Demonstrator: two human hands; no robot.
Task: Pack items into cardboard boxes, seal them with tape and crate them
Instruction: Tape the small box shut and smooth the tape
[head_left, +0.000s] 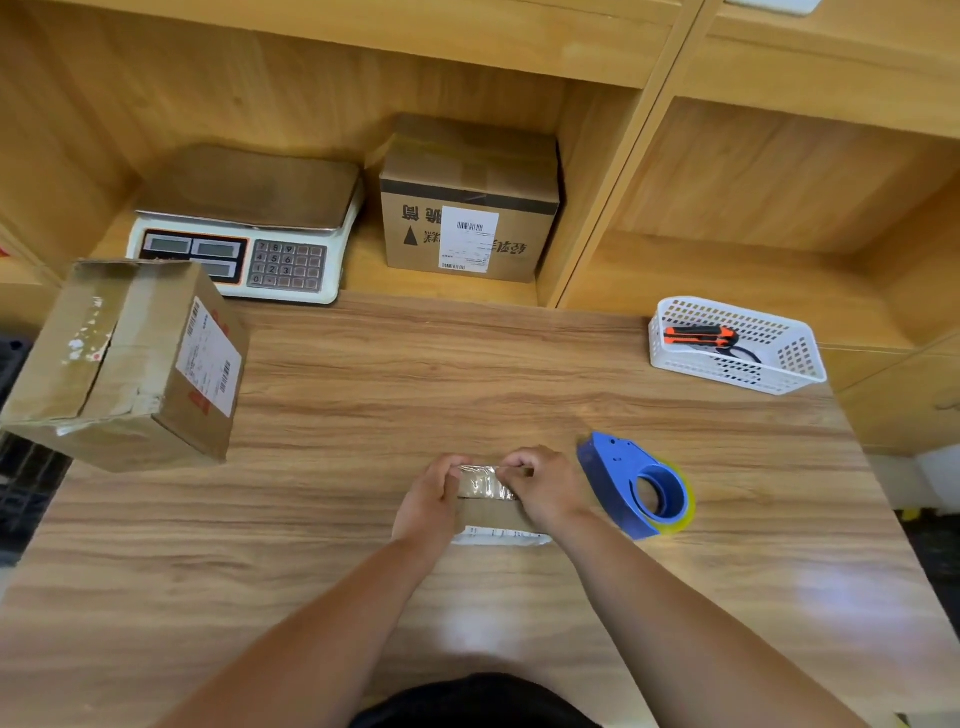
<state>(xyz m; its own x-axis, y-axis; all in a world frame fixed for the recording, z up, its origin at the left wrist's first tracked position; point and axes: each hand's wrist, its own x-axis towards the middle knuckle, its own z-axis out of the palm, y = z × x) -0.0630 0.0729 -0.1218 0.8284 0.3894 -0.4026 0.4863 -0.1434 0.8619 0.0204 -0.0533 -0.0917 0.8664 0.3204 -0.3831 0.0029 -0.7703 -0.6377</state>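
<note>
A small flat cardboard box (493, 512) lies on the wooden table (363, 395) near its front middle, with shiny tape across its far part and a white label on its near side. My left hand (428, 501) grips its left end, fingers curled over the top. My right hand (545, 491) grips its right end, fingertips on the far taped edge. A blue tape dispenser (636, 486) with a clear roll lies on the table just right of my right hand.
A worn cardboard box (130, 364) with a label stands at the table's left edge. On the shelf behind sit a weighing scale (249, 234) and a labelled carton (467, 208). A white basket (735, 345) with an orange-black cutter (701, 336) stands at the right.
</note>
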